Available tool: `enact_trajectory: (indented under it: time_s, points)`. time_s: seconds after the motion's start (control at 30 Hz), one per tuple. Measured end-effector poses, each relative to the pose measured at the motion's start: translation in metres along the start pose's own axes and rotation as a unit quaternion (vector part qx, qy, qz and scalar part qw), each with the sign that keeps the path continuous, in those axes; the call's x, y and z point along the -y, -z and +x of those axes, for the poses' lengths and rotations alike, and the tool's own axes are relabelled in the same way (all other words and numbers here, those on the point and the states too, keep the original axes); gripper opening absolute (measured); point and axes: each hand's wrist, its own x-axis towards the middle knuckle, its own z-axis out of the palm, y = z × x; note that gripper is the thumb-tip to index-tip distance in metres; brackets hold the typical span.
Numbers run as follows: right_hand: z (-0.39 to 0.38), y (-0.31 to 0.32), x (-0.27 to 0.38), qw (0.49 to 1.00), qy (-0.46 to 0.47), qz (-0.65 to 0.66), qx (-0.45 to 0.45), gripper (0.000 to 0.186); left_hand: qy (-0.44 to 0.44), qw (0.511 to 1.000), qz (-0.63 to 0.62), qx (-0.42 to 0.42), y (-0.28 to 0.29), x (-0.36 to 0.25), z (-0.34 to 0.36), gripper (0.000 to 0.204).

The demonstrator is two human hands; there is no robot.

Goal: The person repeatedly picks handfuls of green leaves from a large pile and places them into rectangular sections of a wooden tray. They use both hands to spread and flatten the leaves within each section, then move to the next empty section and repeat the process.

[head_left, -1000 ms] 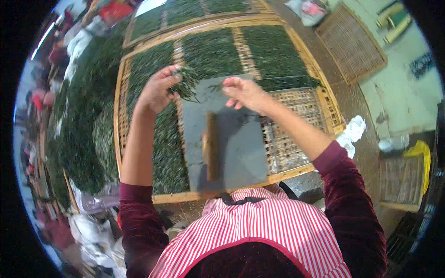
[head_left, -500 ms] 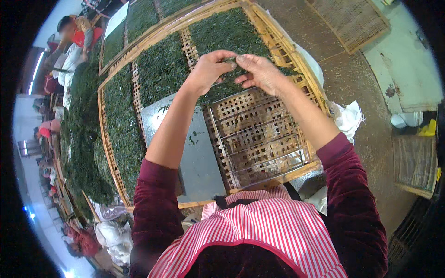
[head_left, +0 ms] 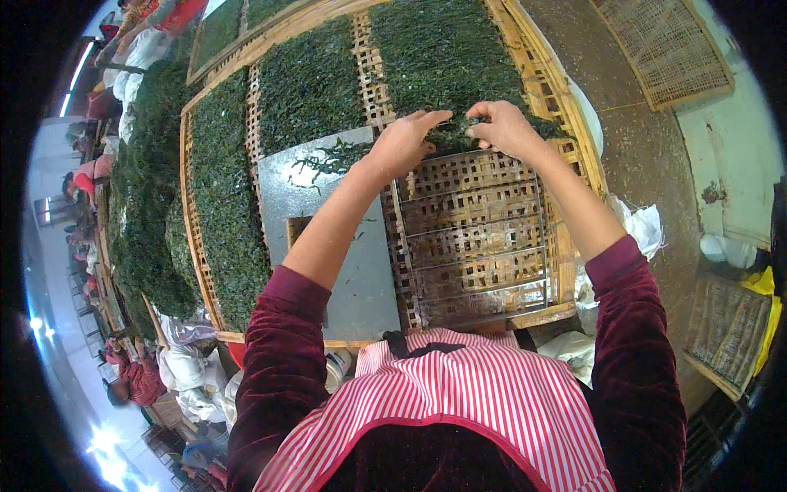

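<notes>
My left hand (head_left: 403,144) hovers at the near edge of a layer of dark green leafy strands (head_left: 447,61), its index finger stretched out and thumb apart. Just to the right, my right hand (head_left: 507,131) is over the same edge, with a gap between its thumb and forefinger. Nothing held shows in either hand. The strands lie on a woven bamboo tray (head_left: 459,238) with a wooden rim. A thin metal frame with crossbars (head_left: 479,246) rests on the tray's bare near part. Left of it is a flat grey board (head_left: 348,246) with some loose strands.
More green patches (head_left: 221,205) cover the tray's left side. Beyond the tray on the left rises a large dark green heap (head_left: 152,189). White sacks (head_left: 193,369) stand near the lower left. Another woven tray (head_left: 664,49) leans at the far right. Several people are along the left.
My hands have parted from nearly touching fingertips and now sit side by side over the near edge of the strands. The whole view has shifted slightly.
</notes>
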Motion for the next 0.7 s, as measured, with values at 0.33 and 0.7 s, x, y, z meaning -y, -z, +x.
enact_trajectory:
  time_s: [0.33,0.7]
  points:
    - [-0.039,0.01,0.016,0.905,0.058,-0.387,-0.166,0.032,0.017,0.996,0.05,-0.077,0.01,0.011,-0.06,0.058]
    - [0.0,-0.052,0.026,0.907,0.168,-0.372,-0.104,0.012,0.03,0.963,0.263,-0.045,-0.009,0.011,-0.086,0.031]
